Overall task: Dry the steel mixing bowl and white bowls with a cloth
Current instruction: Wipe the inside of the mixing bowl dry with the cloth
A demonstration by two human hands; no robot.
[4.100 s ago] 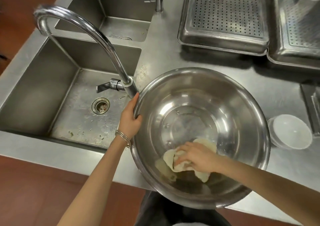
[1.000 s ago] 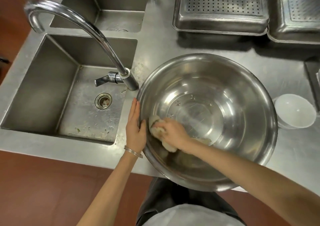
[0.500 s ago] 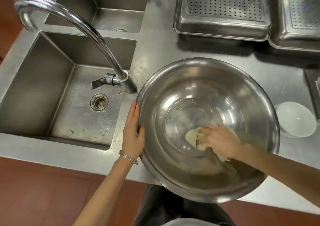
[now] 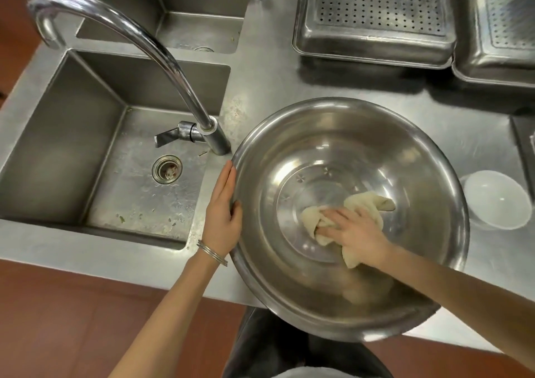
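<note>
The big steel mixing bowl (image 4: 347,108) sits tilted toward me on the steel counter, overhanging its near edge. My left hand (image 4: 224,218) holds the bowl's left rim, fingers flat along the outside and thumb hooked over the edge. My right hand (image 4: 356,230) is inside the bowl and grips a crumpled cream cloth (image 4: 373,202), pressing it onto the bowl's bottom, right of centre. A white bowl (image 4: 495,201) stands on the counter just right of the steel bowl, untouched.
A deep sink (image 4: 86,146) with a drain lies to the left, and a tall curved tap (image 4: 162,50) rises close to the bowl's left rim. Two perforated steel trays (image 4: 376,15) (image 4: 506,15) sit at the back. A second sink (image 4: 188,1) is behind.
My right hand has swept the cloth from the bowl's left inner wall down across the bottom to right of centre. My left hand has kept its hold on the rim.
</note>
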